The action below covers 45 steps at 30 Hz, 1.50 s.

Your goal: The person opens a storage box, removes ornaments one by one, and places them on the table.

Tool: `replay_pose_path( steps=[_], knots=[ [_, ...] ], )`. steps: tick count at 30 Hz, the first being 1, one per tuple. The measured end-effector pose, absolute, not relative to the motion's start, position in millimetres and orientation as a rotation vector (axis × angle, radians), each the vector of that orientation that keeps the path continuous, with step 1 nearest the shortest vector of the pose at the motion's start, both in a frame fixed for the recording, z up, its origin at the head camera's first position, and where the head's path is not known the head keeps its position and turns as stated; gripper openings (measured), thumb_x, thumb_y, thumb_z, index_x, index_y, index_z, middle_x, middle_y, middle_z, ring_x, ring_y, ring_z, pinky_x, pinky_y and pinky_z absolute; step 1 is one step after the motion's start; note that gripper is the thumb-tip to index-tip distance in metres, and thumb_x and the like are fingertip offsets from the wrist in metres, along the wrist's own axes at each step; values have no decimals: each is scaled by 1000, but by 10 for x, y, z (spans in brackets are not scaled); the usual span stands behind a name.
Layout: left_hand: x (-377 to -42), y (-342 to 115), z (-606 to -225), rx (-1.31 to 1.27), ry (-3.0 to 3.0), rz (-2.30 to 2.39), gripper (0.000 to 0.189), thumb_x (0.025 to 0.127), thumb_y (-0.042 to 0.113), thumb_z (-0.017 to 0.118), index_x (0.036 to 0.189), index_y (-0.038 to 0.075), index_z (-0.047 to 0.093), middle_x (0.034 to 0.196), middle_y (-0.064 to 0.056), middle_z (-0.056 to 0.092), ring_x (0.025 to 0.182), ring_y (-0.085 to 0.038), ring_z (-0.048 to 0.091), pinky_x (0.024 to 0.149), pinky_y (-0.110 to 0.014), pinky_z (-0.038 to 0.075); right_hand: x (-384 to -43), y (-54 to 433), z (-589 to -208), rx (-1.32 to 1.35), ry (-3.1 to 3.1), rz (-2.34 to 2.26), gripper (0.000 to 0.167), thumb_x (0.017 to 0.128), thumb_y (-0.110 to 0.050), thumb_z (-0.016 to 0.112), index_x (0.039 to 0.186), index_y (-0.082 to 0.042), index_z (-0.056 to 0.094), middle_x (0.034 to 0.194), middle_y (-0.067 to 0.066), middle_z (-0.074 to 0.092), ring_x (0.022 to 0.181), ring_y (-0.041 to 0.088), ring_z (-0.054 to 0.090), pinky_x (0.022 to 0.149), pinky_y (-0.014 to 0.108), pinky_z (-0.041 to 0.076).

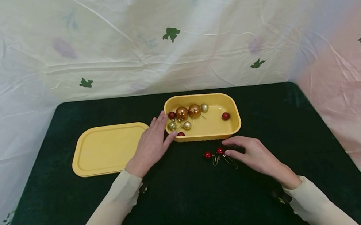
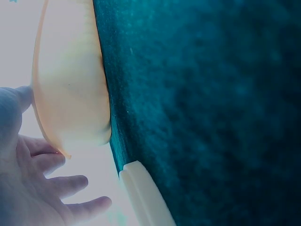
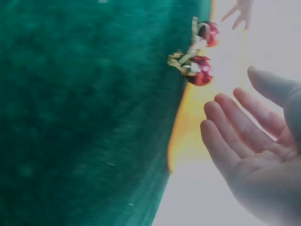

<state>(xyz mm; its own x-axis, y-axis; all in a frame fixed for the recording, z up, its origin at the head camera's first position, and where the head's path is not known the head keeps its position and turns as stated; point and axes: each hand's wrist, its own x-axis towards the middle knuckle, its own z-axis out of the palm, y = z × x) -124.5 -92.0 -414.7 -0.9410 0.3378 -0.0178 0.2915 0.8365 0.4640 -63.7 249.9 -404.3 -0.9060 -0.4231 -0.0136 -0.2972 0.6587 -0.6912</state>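
Note:
A yellow plastic box (image 1: 209, 137) holds several Christmas baubles: two larger copper-gold ones (image 1: 195, 110), small pale gold ones (image 1: 187, 125) and dark red ones (image 1: 225, 116). At the box's left end my left hand (image 1: 152, 141) rests against the rim, fingers extended and thumb over the near corner. The left wrist view shows the box wall (image 2: 75, 80) beside those spread fingers. Two shiny red baubles (image 1: 207, 155) with gold hanging loops lie on the cloth before the box. Just right of them hovers my right hand (image 1: 254, 154), fingers loosely bent and holding nothing; the right wrist view shows a gap to the baubles (image 3: 202, 73).
The yellow lid (image 1: 110, 149) lies flat to the left of the box, partly behind my left hand. Dark green cloth (image 1: 189, 199) covers the table. A pale curtain (image 1: 213, 50) with green bird shapes hangs behind its far edge.

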Motion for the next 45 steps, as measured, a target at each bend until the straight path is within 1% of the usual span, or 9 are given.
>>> replay_pose_path(
  steps=[4, 8, 10, 14, 17, 20, 27, 37, 45],
  knots=[
    [-1250, -928, -4158, 511, 2918, 708, 77, 107, 53, 47, 165, 10, 23, 173, -7, 13, 157, -36, 19, 121, -60, 27, -601, 2476, -3933, -593, 2763, -1088, 34, 99, -25, 72, 131, -14, 69, 130, 2, 69, 119, 20, 66, 94, 53, 57],
    [-1255, -936, -4166, 512, 2920, 715, 76, 108, 54, 46, 165, 9, 24, 174, -6, 13, 157, -35, 19, 121, -60, 27, -589, 2439, -3833, -637, 2829, -1114, 33, 99, -24, 72, 130, -13, 69, 129, 0, 70, 117, 18, 67, 93, 53, 57],
    [-1258, -938, -4169, 509, 2919, 712, 77, 108, 55, 45, 165, 10, 23, 174, -6, 12, 157, -35, 18, 121, -59, 27, -594, 2425, -3798, -667, 2867, -1128, 32, 99, -22, 72, 129, -14, 70, 127, -1, 71, 115, 16, 68, 93, 49, 57],
    [-1263, -940, -4182, 511, 2918, 721, 77, 107, 55, 46, 165, 10, 23, 174, -7, 13, 157, -35, 19, 121, -59, 28, -626, 2421, -3759, -706, 2939, -1156, 30, 99, -19, 73, 128, -16, 71, 123, -2, 72, 110, 13, 68, 92, 31, 56],
    [-1266, -939, -4189, 512, 2917, 726, 76, 107, 54, 47, 165, 9, 24, 173, -7, 13, 157, -35, 19, 121, -59, 28, -667, 2417, -3749, -707, 2967, -1192, 30, 99, -16, 73, 128, -16, 72, 121, -1, 72, 107, 18, 69, 90, 19, 51],
    [-1270, -940, -4189, 511, 2910, 721, 77, 107, 55, 46, 165, 10, 23, 173, -7, 13, 157, -35, 18, 121, -59, 27, -707, 2398, -3747, -693, 2971, -1237, 30, 98, -16, 73, 128, -15, 72, 122, -1, 72, 107, 21, 69, 91, 18, 50],
    [-1277, -942, -4187, 516, 2903, 727, 78, 107, 55, 46, 166, 10, 22, 173, -7, 13, 157, -35, 18, 121, -60, 27, -780, 2301, -3735, -688, 2947, -1276, 32, 97, -17, 75, 129, -16, 71, 125, -1, 70, 109, 12, 66, 90, 21, 51],
    [-1287, -938, -4199, 537, 2917, 724, 76, 108, 54, 44, 166, 10, 22, 173, -7, 14, 157, -34, 20, 121, -58, 28, -939, 2108, -3690, -733, 2873, -1299, 30, 99, -24, 74, 128, -19, 72, 128, -1, 69, 116, 17, 63, 99, 47, 50],
    [-1288, -967, -4206, 596, 2932, 746, 61, 113, 41, 36, 164, 9, 28, 173, -6, 16, 156, -35, 23, 120, -58, 30, -1121, 1909, -3719, -790, 2809, -1283, 33, 99, -27, 74, 129, -15, 71, 128, 1, 69, 120, 20, 63, 102, 50, 51]
  ],
)
